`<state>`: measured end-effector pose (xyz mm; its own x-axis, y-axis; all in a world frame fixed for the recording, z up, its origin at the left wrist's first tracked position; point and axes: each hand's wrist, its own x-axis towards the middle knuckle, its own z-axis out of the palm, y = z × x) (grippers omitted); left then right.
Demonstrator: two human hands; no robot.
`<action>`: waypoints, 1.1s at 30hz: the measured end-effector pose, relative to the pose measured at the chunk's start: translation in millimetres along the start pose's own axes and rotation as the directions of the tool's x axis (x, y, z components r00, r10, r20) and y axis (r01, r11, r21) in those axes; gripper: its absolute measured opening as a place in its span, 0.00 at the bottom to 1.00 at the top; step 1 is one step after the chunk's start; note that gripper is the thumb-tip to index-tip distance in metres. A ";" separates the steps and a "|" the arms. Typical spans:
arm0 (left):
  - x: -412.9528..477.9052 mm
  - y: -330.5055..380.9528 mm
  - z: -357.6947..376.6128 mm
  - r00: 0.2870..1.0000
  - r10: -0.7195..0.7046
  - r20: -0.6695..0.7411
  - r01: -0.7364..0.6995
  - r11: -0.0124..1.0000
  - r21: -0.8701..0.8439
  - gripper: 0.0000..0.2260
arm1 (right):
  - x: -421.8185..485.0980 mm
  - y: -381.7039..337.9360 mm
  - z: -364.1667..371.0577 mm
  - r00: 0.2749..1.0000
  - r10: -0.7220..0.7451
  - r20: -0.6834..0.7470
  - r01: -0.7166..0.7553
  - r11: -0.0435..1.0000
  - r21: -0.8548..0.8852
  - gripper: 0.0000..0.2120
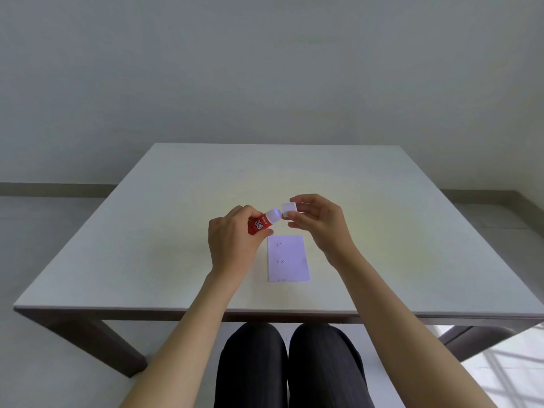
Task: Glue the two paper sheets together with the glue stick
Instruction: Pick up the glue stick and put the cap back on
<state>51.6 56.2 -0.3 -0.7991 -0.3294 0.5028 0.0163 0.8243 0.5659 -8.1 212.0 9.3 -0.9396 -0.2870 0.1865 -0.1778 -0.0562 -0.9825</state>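
**Cap Off, Glue Exposed**

Knees (pixel 290 366) sit below the tabletop (pixel 117 245). Left hand (pixel 232 240) clamps the glue stick (pixel 263 222), tip toward the right hand (pixel 316 220), which pinches the cap (pixel 289 208), freeing the glue. Paper (pixel 288 258) lies just beneath both hands; whether one sheet or two stacked cannot be told.

Above the paper sheet (pixel 288 258), the left hand (pixel 235 240) grips the glue stick (pixel 263 221); the right hand (pixel 319 220) pinches its cap (pixel 289 208), just apart.

glue stick (pixel 263 222) – glossy plastic | paper sheet (pixel 288 258) – matt | table (pixel 164 240) – smooth, matt
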 end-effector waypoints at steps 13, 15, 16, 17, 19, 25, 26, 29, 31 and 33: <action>-3.1 -8.5 -6.4 0.989 0.150 0.019 -0.151 0.971 0.184 0.13 | -2.8 4.7 26.6 0.991 -0.131 0.018 0.099 0.643 -0.759 0.23; -1.7 -8.8 -7.3 0.988 0.153 0.016 -0.154 0.970 0.190 0.14 | -4.8 2.2 23.9 0.987 -0.149 0.056 0.145 0.705 -0.694 0.18; 0.4 -9.0 -8.3 0.989 0.148 0.006 -0.146 0.971 0.187 0.14 | -4.8 0.5 21.1 0.979 -0.148 0.139 0.202 0.772 -0.603 0.11; 2.2 -9.2 -9.3 0.990 0.144 0.003 -0.142 0.973 0.182 0.14 | -5.4 -0.3 19.9 0.961 -0.162 0.226 0.260 0.810 -0.525 0.08; 3.0 -9.4 -9.6 0.987 0.157 0.021 -0.159 0.970 0.185 0.13 | -6.1 1.9 21.0 0.954 -0.161 0.252 0.280 0.777 -0.564 0.07; 1.0 -14.0 -6.8 0.987 0.162 0.008 -0.160 0.967 0.196 0.14 | -2.6 -6.4 17.6 0.953 -0.163 0.255 0.293 0.703 -0.648 0.17; 2.6 -15.3 -7.2 0.987 0.157 0.011 -0.156 0.968 0.194 0.14 | -2.5 -10.4 16.2 0.942 -0.157 0.298 0.316 0.719 -0.619 0.16; 4.0 -15.2 -3.3 0.982 0.185 0.038 -0.189 0.959 0.211 0.15 | 0.9 -14.3 19.5 0.969 -0.116 0.217 0.246 0.509 -0.825 0.24; 6.7 -15.9 1.7 0.986 0.165 0.035 -0.169 0.967 0.190 0.16 | -0.1 -17.5 22.7 0.986 -0.111 0.122 0.159 0.457 -0.875 0.31; 16.9 -21.1 5.8 0.998 0.061 0.003 -0.061 0.991 0.115 0.18 | -1.3 -20.0 19.7 0.992 -0.118 0.046 0.109 0.619 -0.778 0.31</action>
<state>34.2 35.8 -7.5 -0.7983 -0.2775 0.5345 -0.0047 0.8904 0.4552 2.5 194.7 28.7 -0.8977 -0.3216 0.3011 -0.4403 0.6774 -0.5893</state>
